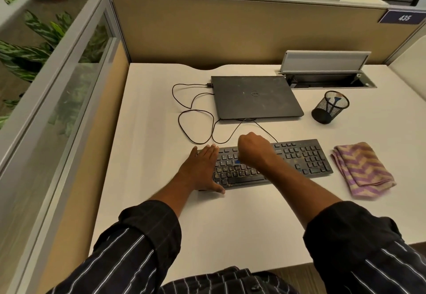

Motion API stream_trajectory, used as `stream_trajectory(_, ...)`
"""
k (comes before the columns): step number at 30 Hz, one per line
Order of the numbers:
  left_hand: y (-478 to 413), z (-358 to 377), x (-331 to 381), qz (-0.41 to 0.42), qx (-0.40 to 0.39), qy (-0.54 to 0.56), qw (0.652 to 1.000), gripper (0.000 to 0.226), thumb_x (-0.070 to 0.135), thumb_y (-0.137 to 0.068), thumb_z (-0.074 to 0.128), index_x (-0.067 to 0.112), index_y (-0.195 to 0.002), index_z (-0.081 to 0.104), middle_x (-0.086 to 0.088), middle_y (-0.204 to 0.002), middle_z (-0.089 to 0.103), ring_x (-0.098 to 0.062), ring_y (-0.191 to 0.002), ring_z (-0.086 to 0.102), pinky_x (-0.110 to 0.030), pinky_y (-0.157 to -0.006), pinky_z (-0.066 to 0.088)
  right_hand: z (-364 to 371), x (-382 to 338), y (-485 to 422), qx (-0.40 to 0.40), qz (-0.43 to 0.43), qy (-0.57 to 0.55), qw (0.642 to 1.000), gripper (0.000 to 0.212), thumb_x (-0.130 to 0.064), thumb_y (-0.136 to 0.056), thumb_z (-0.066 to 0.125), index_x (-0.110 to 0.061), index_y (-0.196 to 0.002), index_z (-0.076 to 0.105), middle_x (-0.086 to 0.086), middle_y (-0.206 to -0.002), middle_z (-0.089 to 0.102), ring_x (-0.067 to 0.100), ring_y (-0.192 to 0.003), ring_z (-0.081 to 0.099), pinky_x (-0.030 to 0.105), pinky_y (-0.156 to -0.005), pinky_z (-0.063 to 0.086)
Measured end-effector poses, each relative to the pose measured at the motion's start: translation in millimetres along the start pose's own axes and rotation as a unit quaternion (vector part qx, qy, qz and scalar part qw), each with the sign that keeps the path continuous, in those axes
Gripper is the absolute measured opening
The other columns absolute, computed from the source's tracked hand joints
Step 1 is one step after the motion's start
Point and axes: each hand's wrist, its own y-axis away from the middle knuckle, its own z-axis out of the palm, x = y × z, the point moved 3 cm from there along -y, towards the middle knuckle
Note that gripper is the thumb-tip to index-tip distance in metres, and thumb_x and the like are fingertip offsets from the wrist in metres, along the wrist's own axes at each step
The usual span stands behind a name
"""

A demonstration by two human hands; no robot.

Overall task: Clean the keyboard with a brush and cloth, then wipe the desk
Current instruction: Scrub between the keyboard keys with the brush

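A black keyboard [299,157] lies across the white desk [230,215], with crumbs among its left and middle keys. My left hand [202,167] lies flat with straight fingers on the keyboard's left end. My right hand [252,147] is curled into a fist over the middle keys and grips a small brush [236,161]; only a blue bit of it shows under the fist. A folded purple and tan cloth [363,170] lies on the desk right of the keyboard, apart from both hands.
A closed dark laptop [255,96] sits behind the keyboard, its thin black cable [184,114] looping to the left. A black mesh pen cup [329,107] stands at the right. An open cable hatch [329,79] is at the back right. Partition walls enclose the left and back.
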Motion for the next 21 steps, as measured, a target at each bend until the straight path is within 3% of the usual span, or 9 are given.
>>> stream_trajectory(4,-3,1,5,0.003,0.001,-0.005,1.0,0.138,0.089,-0.067,0.059,0.006,-0.159,-0.003,-0.012,-0.168,0.002,-0.026,-0.155,0.001,-0.048,-0.125,0.005,-2,10,-2,-0.006,0.011,-0.048,0.999,0.013,-0.017,-0.088,0.065,-0.007,-0.08,0.065,0.007,-0.081,0.067,0.018,-0.07,0.063,0.031,-0.068,0.055)
stream_trajectory(7,-10,3,11,0.004,0.0,0.003,1.0,0.138,0.089,-0.067,0.058,0.007,-0.159,-0.003,-0.011,-0.168,0.002,-0.026,-0.155,0.001,-0.049,-0.125,0.006,1,7,-1,-0.017,-0.01,-0.073,0.997,0.016,-0.017,-0.091,0.061,-0.006,-0.087,0.072,0.007,-0.081,0.071,0.018,-0.07,0.065,0.032,-0.07,0.057)
stream_trajectory(11,-18,3,19,0.009,-0.002,0.007,1.0,0.136,0.089,-0.068,0.058,0.007,-0.159,-0.003,-0.011,-0.168,0.002,-0.026,-0.155,0.001,-0.049,-0.125,0.007,2,20,10,0.006,0.008,0.002,1.0,0.022,-0.024,-0.09,0.067,-0.005,-0.1,0.064,0.009,-0.094,0.067,0.021,-0.079,0.063,0.033,-0.074,0.055)
stream_trajectory(14,-20,2,25,0.004,-0.005,0.008,1.0,0.136,0.088,-0.069,0.059,0.008,-0.159,-0.004,-0.011,-0.169,0.0,-0.026,-0.155,0.0,-0.05,-0.125,0.005,-5,37,15,0.031,0.036,0.034,0.998,0.02,-0.02,-0.092,0.065,-0.004,-0.105,0.063,0.012,-0.098,0.068,0.025,-0.084,0.065,0.032,-0.069,0.049)
stream_trajectory(21,-28,-3,40,-0.003,-0.013,-0.007,1.0,0.135,0.088,-0.07,0.057,0.006,-0.159,-0.003,-0.013,-0.168,0.001,-0.028,-0.155,0.001,-0.05,-0.125,0.004,-2,34,7,-0.008,-0.004,-0.044,0.999,0.016,-0.022,-0.09,0.063,-0.007,-0.087,0.068,0.008,-0.082,0.068,0.021,-0.073,0.065,0.034,-0.071,0.056)
